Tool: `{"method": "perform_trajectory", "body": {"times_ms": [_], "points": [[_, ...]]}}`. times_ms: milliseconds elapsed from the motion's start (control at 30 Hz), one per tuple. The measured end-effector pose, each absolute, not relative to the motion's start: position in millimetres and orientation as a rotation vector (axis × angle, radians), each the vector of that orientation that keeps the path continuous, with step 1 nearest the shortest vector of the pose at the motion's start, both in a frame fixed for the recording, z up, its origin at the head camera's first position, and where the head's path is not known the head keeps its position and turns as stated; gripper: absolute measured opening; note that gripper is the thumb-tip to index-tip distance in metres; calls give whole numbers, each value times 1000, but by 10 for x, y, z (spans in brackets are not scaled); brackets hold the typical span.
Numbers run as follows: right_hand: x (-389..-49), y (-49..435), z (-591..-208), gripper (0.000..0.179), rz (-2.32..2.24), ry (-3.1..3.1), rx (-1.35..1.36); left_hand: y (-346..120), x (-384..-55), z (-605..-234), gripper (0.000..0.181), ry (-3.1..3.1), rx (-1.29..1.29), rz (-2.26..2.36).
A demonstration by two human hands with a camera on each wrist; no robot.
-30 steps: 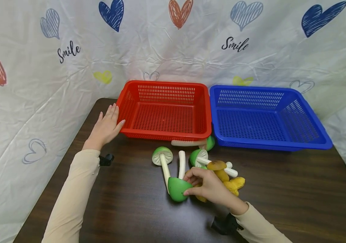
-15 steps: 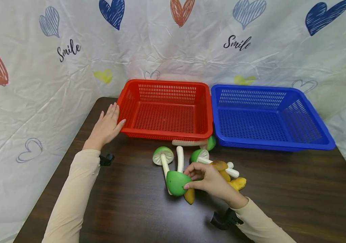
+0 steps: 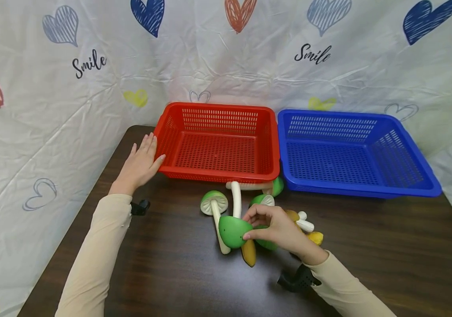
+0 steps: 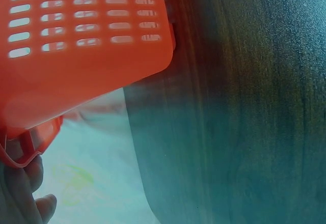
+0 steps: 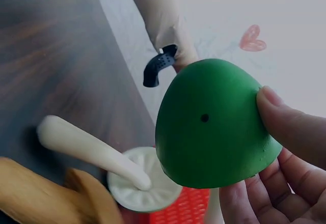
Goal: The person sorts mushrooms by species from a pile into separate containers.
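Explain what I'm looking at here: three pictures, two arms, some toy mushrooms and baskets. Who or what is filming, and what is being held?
A person works with bare hands and wears three cameras. The wide picture comes from the head, looking down at a dark wooden table. The other two come from the wrists, so they show each hand's work very close.

At the table's far edge stand a red basket and a blue basket, side by side. In front lies a heap of toy mushrooms, green-capped and yellow-brown.

The left hand lies flat, fingers straight, against the red basket's corner; its wrist view shows that corner from below. The right hand grips a green mushroom cap with its white stem pointing away; its wrist view fills with that cap.
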State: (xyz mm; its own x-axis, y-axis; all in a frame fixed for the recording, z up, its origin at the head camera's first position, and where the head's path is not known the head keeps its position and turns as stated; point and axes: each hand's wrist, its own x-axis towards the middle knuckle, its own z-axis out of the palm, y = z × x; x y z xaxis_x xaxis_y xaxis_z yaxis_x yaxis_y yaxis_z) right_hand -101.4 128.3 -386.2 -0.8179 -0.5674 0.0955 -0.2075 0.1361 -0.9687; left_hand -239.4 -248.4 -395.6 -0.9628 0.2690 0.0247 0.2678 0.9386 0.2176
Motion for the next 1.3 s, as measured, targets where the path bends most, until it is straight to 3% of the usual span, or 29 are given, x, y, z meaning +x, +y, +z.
{"method": "perform_trajectory", "body": {"times_ms": [467,1300], "points": [[-1134,1426,-3513,25,-1646,2132,-916,-2477,-2415,-3953,70,3070,429,335],[-1368,1371,-3284,25,-1655,2158,-1087,-2506,-2412,-3953,70,3072,438,346]]}}
